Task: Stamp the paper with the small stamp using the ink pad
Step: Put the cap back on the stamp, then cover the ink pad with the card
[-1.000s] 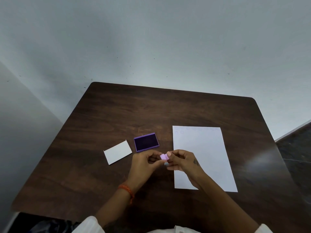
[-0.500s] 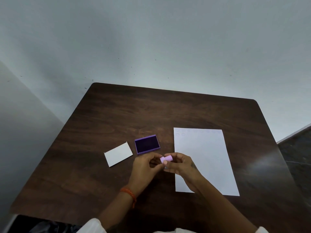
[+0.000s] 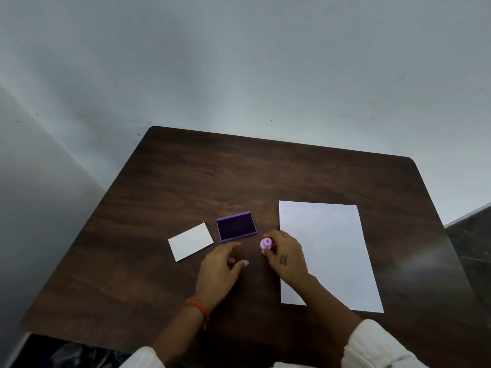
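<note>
A: Two hands, two jobs? The right hand pinches the small pink stamp between fingertips, just right of the open purple ink pad.

B: Probably so it can dip straight over. The left hand lies loosely spread and empty, near the pad, maybe to steady it.

A: And that white card?

B: Likely the pad's lid, set aside. The paper waits on the right, faint rings along its top edge.

A: Surroundings?

B: Dark wooden table, bare grey wall behind.

White card on dark wooden table.
</note>
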The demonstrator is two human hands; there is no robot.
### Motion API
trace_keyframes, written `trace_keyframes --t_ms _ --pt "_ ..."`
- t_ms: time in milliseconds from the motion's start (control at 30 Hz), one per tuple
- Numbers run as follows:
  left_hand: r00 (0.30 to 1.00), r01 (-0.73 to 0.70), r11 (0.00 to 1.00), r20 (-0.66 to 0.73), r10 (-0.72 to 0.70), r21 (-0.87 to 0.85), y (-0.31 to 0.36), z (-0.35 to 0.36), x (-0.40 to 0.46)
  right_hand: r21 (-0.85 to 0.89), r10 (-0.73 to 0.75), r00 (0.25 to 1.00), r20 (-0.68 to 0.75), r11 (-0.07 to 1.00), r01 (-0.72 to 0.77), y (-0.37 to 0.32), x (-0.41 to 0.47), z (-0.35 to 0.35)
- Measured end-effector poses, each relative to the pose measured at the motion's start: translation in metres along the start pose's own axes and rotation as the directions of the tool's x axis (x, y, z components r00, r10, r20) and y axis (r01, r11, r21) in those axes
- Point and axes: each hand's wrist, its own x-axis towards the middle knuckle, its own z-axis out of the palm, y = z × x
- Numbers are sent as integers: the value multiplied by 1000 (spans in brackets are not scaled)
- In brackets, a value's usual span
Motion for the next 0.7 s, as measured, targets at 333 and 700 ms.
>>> trace_keyframes --t_ms 333,700 --pt "996 42 999 -75 -44 -30 -14 -12 -2 -78 -93 991 -99 993 86 -4 2 -3" --pt "937 212 977 -289 -195 32 -59 -54 2 -175 -439 880 183 866 469 -63 29 41"
